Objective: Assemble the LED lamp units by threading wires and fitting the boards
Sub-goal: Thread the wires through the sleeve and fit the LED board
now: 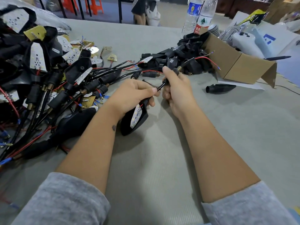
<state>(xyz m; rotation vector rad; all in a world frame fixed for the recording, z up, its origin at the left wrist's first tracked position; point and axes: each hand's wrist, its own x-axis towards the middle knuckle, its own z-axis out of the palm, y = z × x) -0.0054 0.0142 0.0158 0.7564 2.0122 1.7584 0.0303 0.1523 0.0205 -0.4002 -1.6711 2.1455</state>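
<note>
The left hand (138, 93) grips the housing (129, 122) with its board (136, 115) steady, so the right hand (175, 90), clenched on the cable (160, 86), can thread it.

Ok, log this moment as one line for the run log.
left hand: holds lamp housing with board | right hand: grips black cable | stage: threading
</note>
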